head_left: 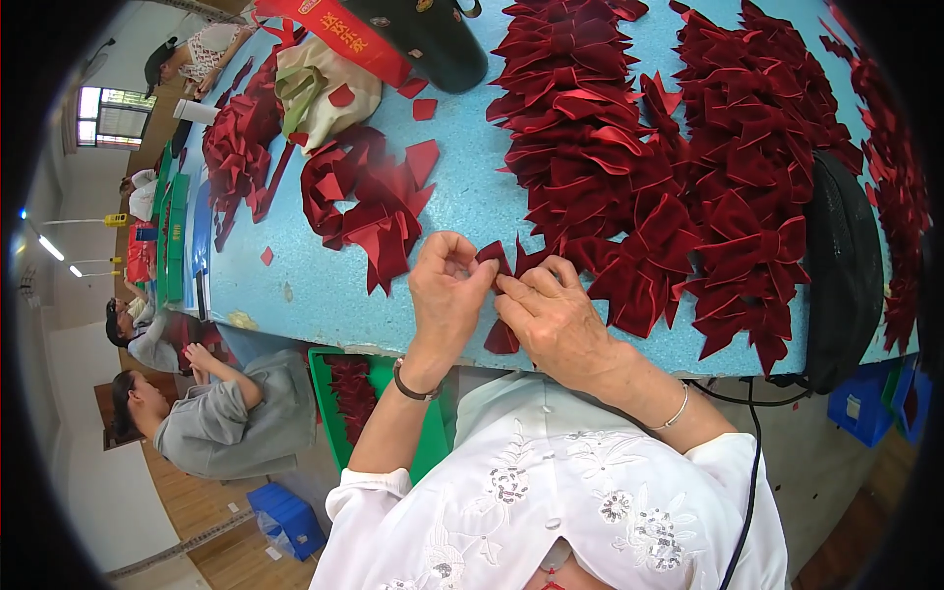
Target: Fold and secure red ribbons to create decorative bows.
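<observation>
Red ribbon [495,257] partly behind fingers [537,286]

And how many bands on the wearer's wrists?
2: dark band on the left wrist, silver bangle on the right wrist.

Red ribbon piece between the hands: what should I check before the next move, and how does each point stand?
1. Left hand holding the red ribbon piece: ok, pinched at its near edge.
2. Right hand on the same piece: ok.
3. Ribbon's whole shape in view: not ok, partly covered by the hands.
4. Loose ribbon apart from the left hand: ok.
5. Black cable away from both hands: ok.
6. Firmness of the pinch: cannot tell.
</observation>
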Demonstrator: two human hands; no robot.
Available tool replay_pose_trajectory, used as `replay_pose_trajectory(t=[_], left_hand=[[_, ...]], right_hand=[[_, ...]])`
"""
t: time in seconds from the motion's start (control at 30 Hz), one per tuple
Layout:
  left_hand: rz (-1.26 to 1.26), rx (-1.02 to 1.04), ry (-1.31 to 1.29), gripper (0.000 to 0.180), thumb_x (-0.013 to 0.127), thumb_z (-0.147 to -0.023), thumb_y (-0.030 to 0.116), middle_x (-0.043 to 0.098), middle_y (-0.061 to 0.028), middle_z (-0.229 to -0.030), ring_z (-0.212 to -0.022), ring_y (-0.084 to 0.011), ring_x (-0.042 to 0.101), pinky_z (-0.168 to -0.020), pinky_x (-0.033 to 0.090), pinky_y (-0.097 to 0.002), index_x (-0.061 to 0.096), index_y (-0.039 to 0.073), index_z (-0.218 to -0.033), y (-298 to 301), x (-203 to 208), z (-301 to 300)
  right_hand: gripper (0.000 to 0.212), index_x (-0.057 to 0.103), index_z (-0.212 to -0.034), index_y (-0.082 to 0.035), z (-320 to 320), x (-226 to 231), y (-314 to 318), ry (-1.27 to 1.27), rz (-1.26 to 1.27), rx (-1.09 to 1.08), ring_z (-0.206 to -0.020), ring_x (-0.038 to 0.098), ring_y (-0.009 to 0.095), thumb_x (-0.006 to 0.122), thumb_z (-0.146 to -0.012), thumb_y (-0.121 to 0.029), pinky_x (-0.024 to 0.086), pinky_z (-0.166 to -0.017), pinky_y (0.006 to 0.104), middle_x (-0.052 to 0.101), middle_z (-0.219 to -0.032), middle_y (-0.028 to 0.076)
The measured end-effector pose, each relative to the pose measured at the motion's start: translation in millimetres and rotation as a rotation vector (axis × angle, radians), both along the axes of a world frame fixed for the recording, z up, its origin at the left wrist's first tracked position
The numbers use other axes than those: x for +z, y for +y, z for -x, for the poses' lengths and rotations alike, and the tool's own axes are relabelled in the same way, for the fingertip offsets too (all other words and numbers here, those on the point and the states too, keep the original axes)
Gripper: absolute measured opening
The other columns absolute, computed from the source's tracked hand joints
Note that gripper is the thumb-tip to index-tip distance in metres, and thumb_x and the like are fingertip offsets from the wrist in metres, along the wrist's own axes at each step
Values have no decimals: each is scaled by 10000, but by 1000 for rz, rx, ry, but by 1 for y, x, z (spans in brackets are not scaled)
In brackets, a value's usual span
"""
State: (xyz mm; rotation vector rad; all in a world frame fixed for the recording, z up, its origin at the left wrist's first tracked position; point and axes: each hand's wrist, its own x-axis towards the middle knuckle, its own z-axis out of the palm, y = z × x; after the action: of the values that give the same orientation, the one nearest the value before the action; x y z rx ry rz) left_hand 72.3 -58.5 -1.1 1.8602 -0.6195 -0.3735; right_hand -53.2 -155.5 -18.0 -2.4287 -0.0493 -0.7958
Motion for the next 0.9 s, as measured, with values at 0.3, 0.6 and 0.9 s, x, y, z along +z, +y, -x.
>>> replay_pose_trajectory(t=[0.3,0.6,0.9], left_hand=[[194,120,461,292,718,-725,-51,547,5,-727,-632,-48,515,-558,419,-181,480,62,-851,5,5,-9],[39,52,308,174,706,-765,-20,605,-14,-769,-668,-49,539,-600,439,-192,576,-4,-880,26,22,-17],[26,24,282,207,688,-800,0,654,-53,-849,-742,-72,597,-673,493,-196,612,-54,-984,26,13,-4]], right_hand=[[235,613,-869,13,-1,1,0,10,11,-3,-855,564,242,636,-636,-10,424,-839,428,635,-1030,144],[209,613,-862,14,-1,2,-1,14,3,0,-835,567,244,642,-657,-16,426,-836,429,636,-1035,146],[196,621,-863,11,-2,2,0,6,15,-9,-825,567,243,649,-672,-25,431,-825,426,639,-1033,147]])
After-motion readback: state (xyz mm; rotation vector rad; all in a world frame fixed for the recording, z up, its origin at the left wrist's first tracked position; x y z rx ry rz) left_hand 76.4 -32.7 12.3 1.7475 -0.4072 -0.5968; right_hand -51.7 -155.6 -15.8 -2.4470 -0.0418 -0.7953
